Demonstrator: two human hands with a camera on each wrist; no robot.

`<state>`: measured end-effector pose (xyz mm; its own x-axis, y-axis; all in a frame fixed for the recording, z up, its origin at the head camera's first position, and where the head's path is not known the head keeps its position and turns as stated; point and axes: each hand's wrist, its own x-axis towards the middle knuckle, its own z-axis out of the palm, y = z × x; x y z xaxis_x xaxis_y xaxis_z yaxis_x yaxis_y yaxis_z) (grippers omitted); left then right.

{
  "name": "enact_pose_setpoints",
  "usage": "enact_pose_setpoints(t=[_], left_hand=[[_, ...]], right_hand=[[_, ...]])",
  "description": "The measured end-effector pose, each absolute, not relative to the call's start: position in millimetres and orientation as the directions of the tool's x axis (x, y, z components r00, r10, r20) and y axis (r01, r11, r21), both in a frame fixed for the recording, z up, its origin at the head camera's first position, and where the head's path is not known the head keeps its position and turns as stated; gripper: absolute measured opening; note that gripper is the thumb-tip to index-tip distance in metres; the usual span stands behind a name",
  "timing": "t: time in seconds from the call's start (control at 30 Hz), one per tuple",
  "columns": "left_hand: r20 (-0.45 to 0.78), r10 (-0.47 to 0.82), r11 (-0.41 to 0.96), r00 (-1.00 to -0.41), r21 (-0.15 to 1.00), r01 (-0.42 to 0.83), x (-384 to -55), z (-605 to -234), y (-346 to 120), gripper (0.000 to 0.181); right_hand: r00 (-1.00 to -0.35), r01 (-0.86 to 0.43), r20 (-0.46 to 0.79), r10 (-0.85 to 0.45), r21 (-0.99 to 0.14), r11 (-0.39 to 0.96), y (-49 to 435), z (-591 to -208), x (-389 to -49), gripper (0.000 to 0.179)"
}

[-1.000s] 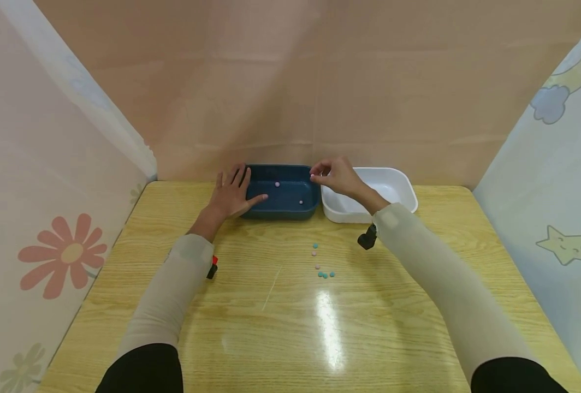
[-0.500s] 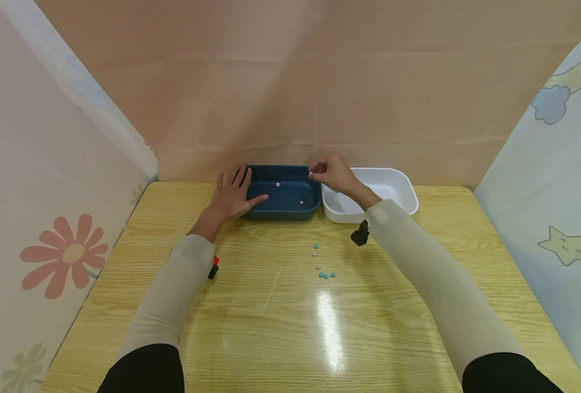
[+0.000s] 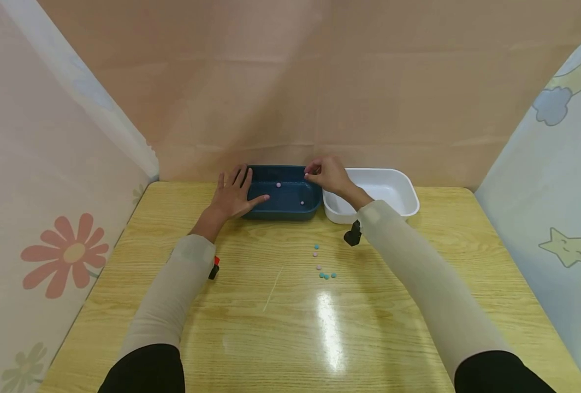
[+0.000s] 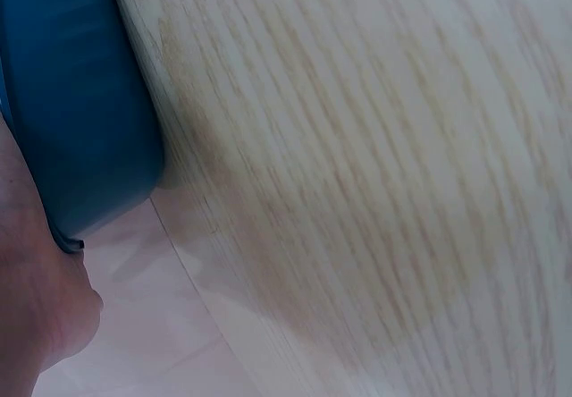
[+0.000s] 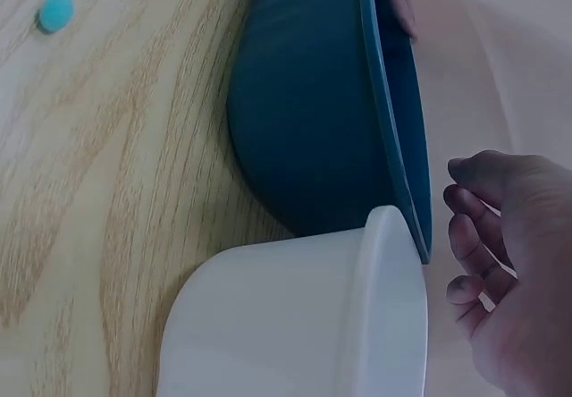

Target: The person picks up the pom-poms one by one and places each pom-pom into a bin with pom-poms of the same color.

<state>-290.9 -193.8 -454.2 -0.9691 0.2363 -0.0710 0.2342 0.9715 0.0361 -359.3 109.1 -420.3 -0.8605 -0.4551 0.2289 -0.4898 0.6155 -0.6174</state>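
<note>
My left hand rests with spread, straight fingers over the left end of a dark blue rectangular basin. Two pink pom-poms lie inside it, one near the middle and a smaller-looking one nearer the front right. Above the basin's right end, my right hand pinches a tiny pale pink pom-pom between thumb and fingertips. In the right wrist view the thumb and index finger meet just beyond the blue rim, and the pom-pom is hidden there. A white basin stands directly beside the blue one, partly behind my right wrist.
On the wooden table in front of the basins lie several loose pom-poms, including a turquoise one and a pink one. A brown backdrop rises right behind the basins. Printed cloth panels flank both sides.
My right hand has shifted slightly left, further over the blue basin, still pinching the pink pom-pom. My left hand has stayed in place.
</note>
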Motion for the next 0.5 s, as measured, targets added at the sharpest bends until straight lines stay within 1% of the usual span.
enact_pose_setpoints(t=[0.13,0.5], left_hand=[[-0.077,0.236,0.972,-0.969,0.039,0.233,-291.0,-453.8,-193.8,0.104],[-0.084,0.237,0.971,-0.968,0.034,0.235,-289.8,-451.2,-193.4,0.104]], right_hand=[[-0.865,-0.483,0.22,-0.451,-0.607,0.631,107.7,-421.2,-359.9,0.012],[-0.883,-0.446,0.177,-0.434,-0.603,0.662,109.5,-414.4,-355.3,0.018]])
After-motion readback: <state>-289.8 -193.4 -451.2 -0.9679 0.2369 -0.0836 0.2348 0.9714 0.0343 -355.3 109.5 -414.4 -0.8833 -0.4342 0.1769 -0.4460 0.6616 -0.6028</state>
